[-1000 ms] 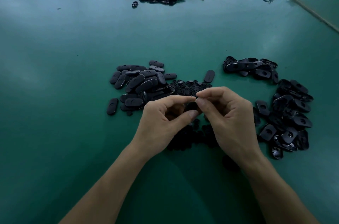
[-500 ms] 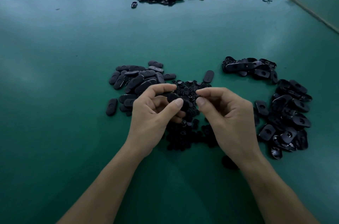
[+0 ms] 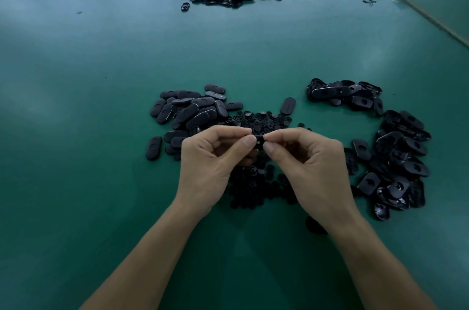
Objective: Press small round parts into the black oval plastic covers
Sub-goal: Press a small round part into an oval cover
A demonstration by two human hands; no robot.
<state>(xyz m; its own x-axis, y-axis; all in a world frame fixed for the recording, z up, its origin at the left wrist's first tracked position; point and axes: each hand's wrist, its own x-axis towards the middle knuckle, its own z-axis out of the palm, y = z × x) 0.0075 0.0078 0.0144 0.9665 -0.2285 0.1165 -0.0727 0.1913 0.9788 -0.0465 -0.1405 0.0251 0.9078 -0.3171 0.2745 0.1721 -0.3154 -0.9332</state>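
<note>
Since half a second ago the two hands have closed the gap between them and now meet over the heap of small round black plastic parts (image 3: pixel 264 119). The left hand (image 3: pixel 210 160) pinches a black oval plastic cover (image 3: pixel 258 137) between thumb and forefinger. It is held edge-on above the green table (image 3: pixel 101 106) and is mostly hidden by the fingertips. The right hand (image 3: pixel 312 165) pinches at the cover's other end, thumb and forefinger pressed together. It probably holds a round part against the cover, though the part itself is too hidden to confirm.

This looks like the seating step for one cover. The next move likely calls for a firm, square squeeze so the part snaps in flush. The loose pile of open-faced black covers (image 3: pixel 403 152) at the right and the pile of smooth-backed black oval covers (image 3: pixel 193 113) at the left suggest plenty of work remains.
</note>
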